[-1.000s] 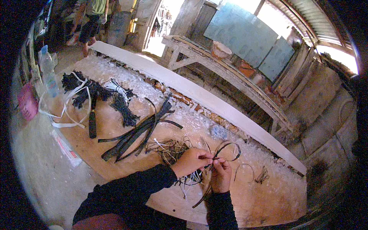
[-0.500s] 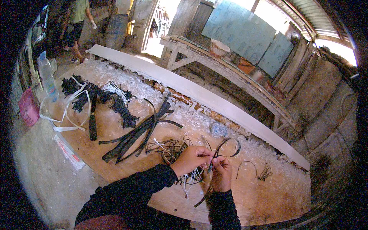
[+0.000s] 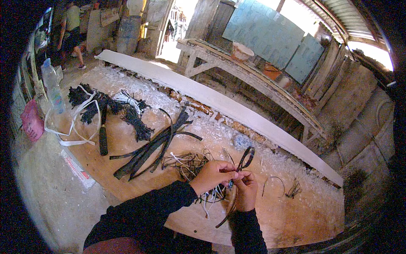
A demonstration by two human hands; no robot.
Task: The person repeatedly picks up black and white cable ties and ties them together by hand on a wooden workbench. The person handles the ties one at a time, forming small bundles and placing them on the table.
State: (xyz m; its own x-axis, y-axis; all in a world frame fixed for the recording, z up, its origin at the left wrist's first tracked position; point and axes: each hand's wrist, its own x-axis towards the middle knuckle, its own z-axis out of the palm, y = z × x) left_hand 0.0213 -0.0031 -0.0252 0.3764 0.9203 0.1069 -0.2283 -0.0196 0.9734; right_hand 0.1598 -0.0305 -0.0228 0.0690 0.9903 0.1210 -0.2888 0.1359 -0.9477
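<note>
Two hands meet at the near middle of the tabletop (image 3: pixel 127 169): left hand (image 3: pixel 213 175) and right hand (image 3: pixel 245 190) both pinch a looped black strip (image 3: pixel 245 158). Binding appears underway; next, likely a firm, steady pull.

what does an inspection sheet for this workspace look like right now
surface: wooden board on dusty ground, white shavings along its far edge
job's things: dark looped strip pinched between both hands
clutter: pile of thin strands, flat dark strips, black bundles, white strap, plastic bottle, pink bag
hands: left hand and right hand meet on the strip, fingers closed on it
cables: nothing seen
surroundings: long pale plank, wooden bench behind it, a person standing far left
</note>
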